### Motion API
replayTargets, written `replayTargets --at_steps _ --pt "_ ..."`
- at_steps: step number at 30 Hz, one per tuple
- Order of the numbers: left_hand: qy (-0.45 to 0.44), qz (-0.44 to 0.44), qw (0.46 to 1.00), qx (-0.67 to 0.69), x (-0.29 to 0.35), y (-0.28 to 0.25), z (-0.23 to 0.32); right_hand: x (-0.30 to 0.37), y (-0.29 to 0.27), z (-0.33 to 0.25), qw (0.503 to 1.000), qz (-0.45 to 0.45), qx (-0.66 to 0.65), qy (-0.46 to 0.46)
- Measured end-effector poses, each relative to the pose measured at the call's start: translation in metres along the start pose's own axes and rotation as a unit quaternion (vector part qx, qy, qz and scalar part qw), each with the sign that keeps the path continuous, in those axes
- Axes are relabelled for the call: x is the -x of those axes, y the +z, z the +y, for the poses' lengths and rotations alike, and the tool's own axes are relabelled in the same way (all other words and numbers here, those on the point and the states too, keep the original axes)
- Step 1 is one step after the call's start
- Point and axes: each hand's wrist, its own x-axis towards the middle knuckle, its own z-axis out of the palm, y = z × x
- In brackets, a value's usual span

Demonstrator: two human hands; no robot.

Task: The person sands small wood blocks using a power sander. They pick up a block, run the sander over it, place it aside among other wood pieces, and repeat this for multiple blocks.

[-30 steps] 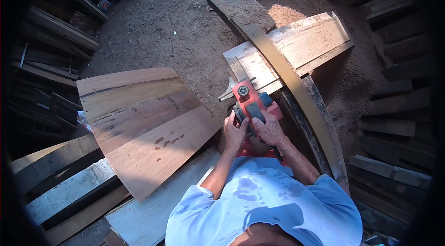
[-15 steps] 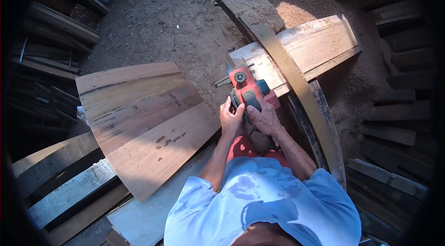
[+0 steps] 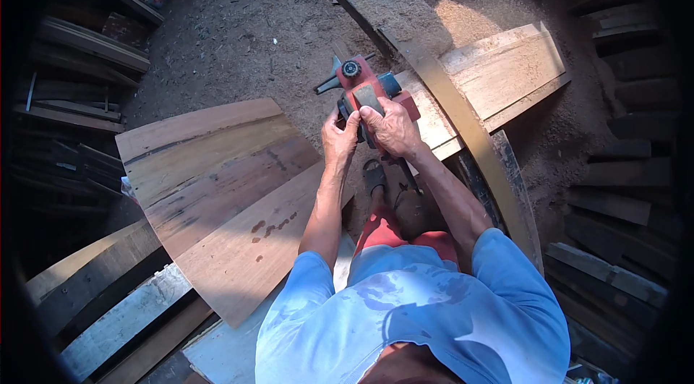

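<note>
A red electric hand planer (image 3: 364, 86) with a black dial and a side fence is in front of me, over the left end of a pale plank (image 3: 506, 69). My right hand (image 3: 395, 132) is wrapped round its near end, the thumb lying along the top. My left hand (image 3: 340, 141) grips the planer's left side, with the thumb close to my right thumb. The plank lies across a blue-grey bench beam (image 3: 379, 4). A long tan board (image 3: 457, 111) crosses over the plank. The planer's underside is hidden.
A wide panel of joined boards (image 3: 224, 181) lies to my left, with dark wet spots. Heaped sawdust (image 3: 470, 19) sits behind the plank. Stacked timber (image 3: 622, 167) lines the right side, and more boards (image 3: 94, 44) lie at the left. My foot (image 3: 374, 174) stands below the planer.
Both hands have moved the planer forward and to the left, farther from my body. My arms are more stretched out, and my foot now shows beneath them.
</note>
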Motion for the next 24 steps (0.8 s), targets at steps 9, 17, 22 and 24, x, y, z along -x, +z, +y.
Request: replayTargets --at_steps 9,17,22,24 --pt "-0.104 0.131 0.96 0.226 0.006 -0.002 -0.113 0.101 -0.037 -0.039 0.983 0.014 -0.178 0.035" --pt "-0.119 0.036 0.982 0.14 0.052 0.102 -0.101 0.183 -0.091 -0.041 0.987 0.115 -0.112 0.018" --pt "-0.129 0.004 0.983 0.128 0.101 0.111 -0.112 0.205 -0.103 -0.039 0.98 0.141 -0.136 0.02" --pt "-0.14 -0.009 0.98 0.142 0.114 0.113 -0.112 0.209 -0.103 -0.038 0.978 0.15 -0.144 0.027"
